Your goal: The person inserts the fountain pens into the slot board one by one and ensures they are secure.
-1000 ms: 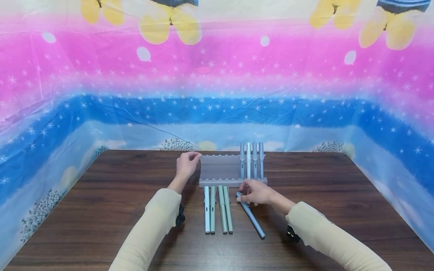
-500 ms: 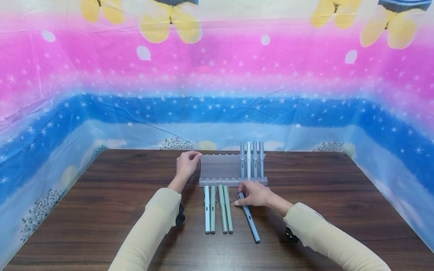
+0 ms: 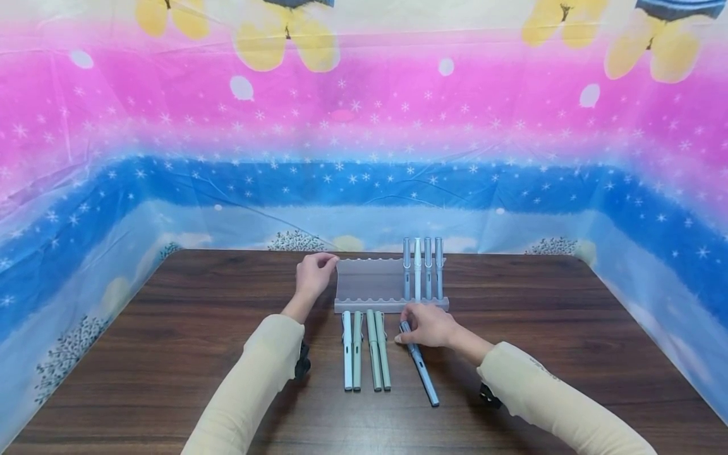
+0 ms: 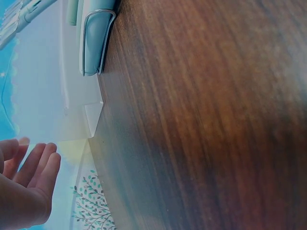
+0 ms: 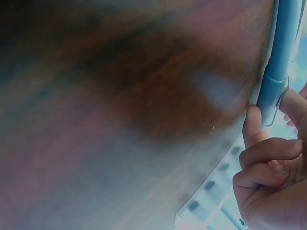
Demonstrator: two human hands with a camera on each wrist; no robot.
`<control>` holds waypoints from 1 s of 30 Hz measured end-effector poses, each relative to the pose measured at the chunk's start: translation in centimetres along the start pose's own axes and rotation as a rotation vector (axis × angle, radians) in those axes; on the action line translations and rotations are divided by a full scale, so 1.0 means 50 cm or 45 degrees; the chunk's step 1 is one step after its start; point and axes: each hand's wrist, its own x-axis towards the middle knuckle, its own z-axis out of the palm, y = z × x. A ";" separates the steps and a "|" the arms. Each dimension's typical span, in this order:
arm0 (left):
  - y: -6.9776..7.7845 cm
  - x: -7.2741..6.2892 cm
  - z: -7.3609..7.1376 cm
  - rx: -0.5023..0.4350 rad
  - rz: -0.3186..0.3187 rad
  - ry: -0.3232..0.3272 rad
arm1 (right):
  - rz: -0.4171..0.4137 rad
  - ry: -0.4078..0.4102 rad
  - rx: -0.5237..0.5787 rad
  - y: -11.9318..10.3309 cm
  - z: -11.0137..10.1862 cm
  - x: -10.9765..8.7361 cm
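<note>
Holds the blue pen (image 3: 423, 370) by its cap, in a thumb-and-finger pinch of the right hand (image 3: 433, 325), slanting back over the table (image 3: 569, 303) toward the person. Turned a little straighter and rolled to show its barrel window over the last second (with hardly any shift in the latter half), so apparently better lined up with the rack (image 3: 370, 281), though not yet in it. Cannot tell about any gap under the cap. Shows four loose pens (image 3: 373, 357) lying left of that hand, all untouched. Just beyond it, carries four racked pens (image 3: 418, 268) in the rack's right part. Pinches the far left corner with the left hand (image 3: 313, 278), unchanged.
</note>
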 end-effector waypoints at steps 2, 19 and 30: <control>0.001 -0.001 0.000 0.002 -0.001 -0.002 | -0.009 0.019 0.025 0.000 -0.002 -0.001; 0.000 0.002 0.001 0.028 -0.016 0.002 | -0.092 -0.003 0.278 0.023 -0.034 0.004; 0.001 0.000 0.000 0.029 -0.024 -0.003 | -0.056 0.033 0.392 0.023 -0.063 0.007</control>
